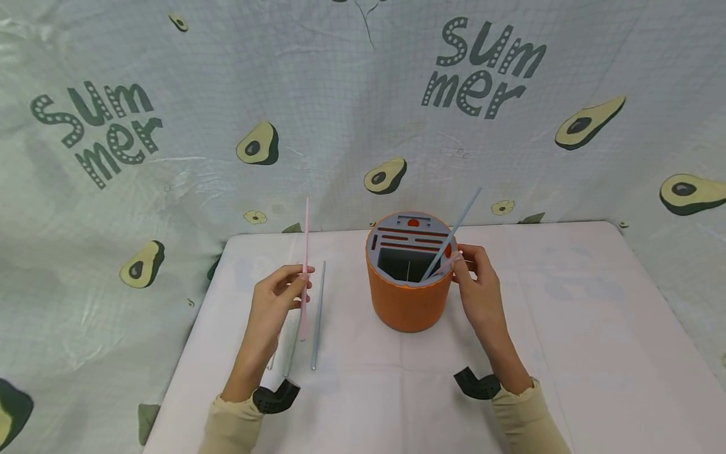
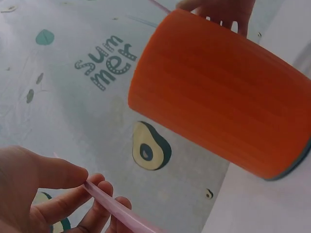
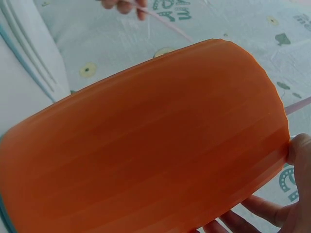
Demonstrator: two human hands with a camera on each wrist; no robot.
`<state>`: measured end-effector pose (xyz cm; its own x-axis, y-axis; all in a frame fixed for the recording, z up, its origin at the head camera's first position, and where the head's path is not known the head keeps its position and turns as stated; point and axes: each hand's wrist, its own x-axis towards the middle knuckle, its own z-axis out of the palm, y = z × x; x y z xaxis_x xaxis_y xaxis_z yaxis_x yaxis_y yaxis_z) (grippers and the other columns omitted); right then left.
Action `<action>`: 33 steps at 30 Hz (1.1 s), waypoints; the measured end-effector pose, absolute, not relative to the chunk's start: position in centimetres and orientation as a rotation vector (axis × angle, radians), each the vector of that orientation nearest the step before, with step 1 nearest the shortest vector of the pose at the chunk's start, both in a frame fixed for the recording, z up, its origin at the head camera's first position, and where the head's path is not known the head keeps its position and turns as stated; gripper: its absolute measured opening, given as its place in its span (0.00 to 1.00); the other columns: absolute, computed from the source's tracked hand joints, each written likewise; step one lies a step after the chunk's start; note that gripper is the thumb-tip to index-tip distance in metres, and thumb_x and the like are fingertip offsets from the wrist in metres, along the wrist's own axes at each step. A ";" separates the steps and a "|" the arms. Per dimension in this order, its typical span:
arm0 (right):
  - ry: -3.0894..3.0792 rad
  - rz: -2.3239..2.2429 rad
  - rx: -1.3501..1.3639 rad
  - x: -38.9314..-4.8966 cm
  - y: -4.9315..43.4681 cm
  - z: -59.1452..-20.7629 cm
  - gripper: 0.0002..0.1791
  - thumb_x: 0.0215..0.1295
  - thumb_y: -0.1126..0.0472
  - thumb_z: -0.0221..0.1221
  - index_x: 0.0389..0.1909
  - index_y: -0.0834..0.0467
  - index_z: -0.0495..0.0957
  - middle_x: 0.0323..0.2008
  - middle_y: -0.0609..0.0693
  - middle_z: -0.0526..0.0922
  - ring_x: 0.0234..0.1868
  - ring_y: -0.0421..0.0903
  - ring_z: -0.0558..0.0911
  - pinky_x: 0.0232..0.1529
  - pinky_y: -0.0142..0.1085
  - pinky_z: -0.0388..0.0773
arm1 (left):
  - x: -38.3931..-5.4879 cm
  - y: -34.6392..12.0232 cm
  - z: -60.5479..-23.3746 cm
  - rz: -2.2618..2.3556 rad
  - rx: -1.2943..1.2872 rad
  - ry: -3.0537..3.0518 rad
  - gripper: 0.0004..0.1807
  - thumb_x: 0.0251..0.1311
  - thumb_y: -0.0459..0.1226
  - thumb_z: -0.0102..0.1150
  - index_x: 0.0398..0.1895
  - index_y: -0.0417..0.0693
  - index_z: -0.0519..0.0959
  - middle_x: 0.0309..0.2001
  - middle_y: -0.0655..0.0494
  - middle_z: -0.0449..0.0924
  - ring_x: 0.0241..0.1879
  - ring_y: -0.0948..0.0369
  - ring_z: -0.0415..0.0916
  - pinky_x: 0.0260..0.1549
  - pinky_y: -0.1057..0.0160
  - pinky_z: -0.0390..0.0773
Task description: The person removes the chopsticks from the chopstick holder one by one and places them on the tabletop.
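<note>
My left hand (image 1: 278, 299) pinches a slim pink stick (image 1: 307, 246) upright between thumb and fingers, left of an orange round container (image 1: 409, 309). This stick is thicker at its lower end, as the pink shaft (image 2: 114, 206) shows in the left wrist view. My right hand (image 1: 481, 291) grips the container at its right rim, thumb on top and fingers along the orange wall (image 3: 146, 141). A pale blue stick (image 1: 462, 217) leans out of the container's open compartment. Beside my right thumb, a pink stick (image 1: 447, 265) also leans at the rim.
Several slim sticks lie on the white-covered table (image 1: 363, 391) by my left hand, among them a blue-grey stick (image 1: 318, 321). The container's grey top (image 1: 391, 222) has narrow slots and a larger dark compartment. Behind the table hangs an avocado-print cloth (image 1: 329, 126).
</note>
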<state>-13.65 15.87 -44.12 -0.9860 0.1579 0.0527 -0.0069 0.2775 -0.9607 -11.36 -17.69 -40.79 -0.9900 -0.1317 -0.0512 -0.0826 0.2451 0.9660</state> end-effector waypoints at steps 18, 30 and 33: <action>-2.394 1.803 -0.117 -13.7 16.1 -44.4 0.26 0.82 0.44 0.48 0.70 0.55 0.70 0.63 0.53 0.78 0.58 0.47 0.77 0.50 0.18 0.76 | -11.9 -22.8 -45.3 -1.673 0.487 -2.670 0.17 0.75 0.36 0.54 0.61 0.40 0.82 0.37 0.61 0.86 0.33 0.65 0.80 0.35 0.69 0.82; -2.394 1.810 -0.122 -13.7 16.1 -44.3 0.27 0.82 0.43 0.48 0.70 0.55 0.70 0.63 0.53 0.77 0.58 0.47 0.76 0.51 0.19 0.78 | -12.4 -26.4 -47.5 -1.587 0.553 -2.835 0.20 0.75 0.34 0.50 0.64 0.34 0.78 0.50 0.36 0.84 0.38 0.61 0.79 0.35 0.65 0.79; -2.397 1.815 -0.119 -13.6 16.1 -44.3 0.27 0.82 0.43 0.47 0.70 0.55 0.70 0.63 0.53 0.77 0.58 0.46 0.76 0.52 0.21 0.79 | -12.3 -27.0 -48.0 -1.574 0.567 -2.865 0.21 0.73 0.33 0.51 0.64 0.31 0.77 0.48 0.37 0.83 0.38 0.61 0.78 0.34 0.65 0.78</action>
